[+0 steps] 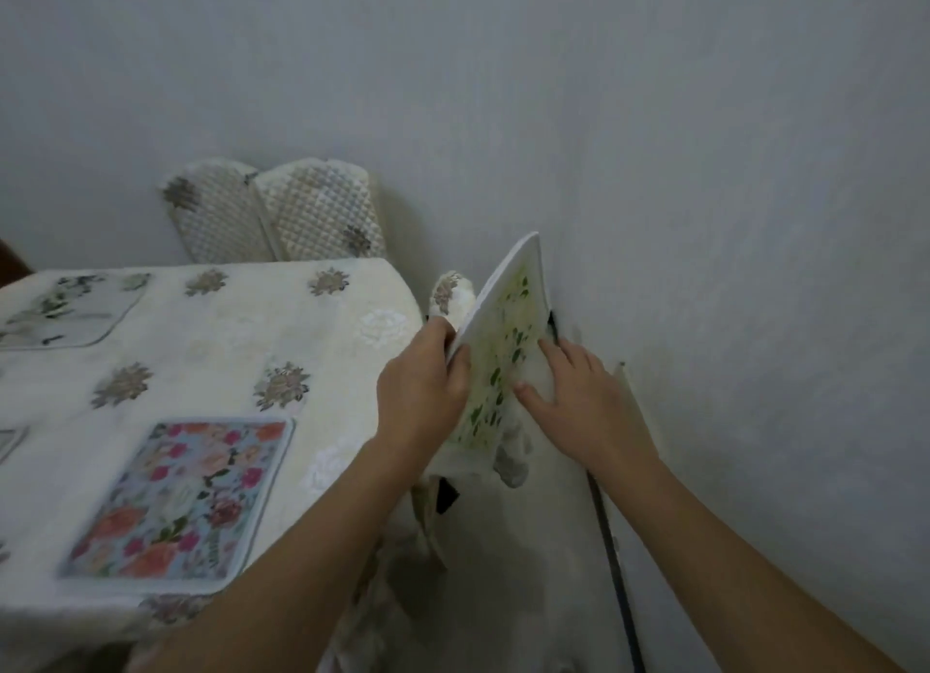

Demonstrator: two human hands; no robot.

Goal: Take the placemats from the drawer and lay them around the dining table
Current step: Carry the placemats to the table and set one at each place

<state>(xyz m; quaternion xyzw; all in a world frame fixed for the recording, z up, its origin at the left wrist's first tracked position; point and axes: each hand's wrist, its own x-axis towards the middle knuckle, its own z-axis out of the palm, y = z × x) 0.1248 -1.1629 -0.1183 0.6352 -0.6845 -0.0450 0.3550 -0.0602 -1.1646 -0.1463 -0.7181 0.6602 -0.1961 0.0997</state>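
left hand (420, 385) gripping placemat (500, 350) edge, beyond table (211, 330) corner

A home dining room: clothed table (211, 350), covered chairs (302, 209), floral placemats (181, 501).

grey floral placemat (60, 310) cut by left edge, another mat (9, 443) barely showing, all motion-blurred

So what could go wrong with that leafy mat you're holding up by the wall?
The green-leaf placemat is tilted on edge past the table corner. Only the left hand pinches it; the right hand just rests flat on it, so it might slip down between table and wall. Swinging it over could also nudge the flowery placemat already laid near the table's edge.
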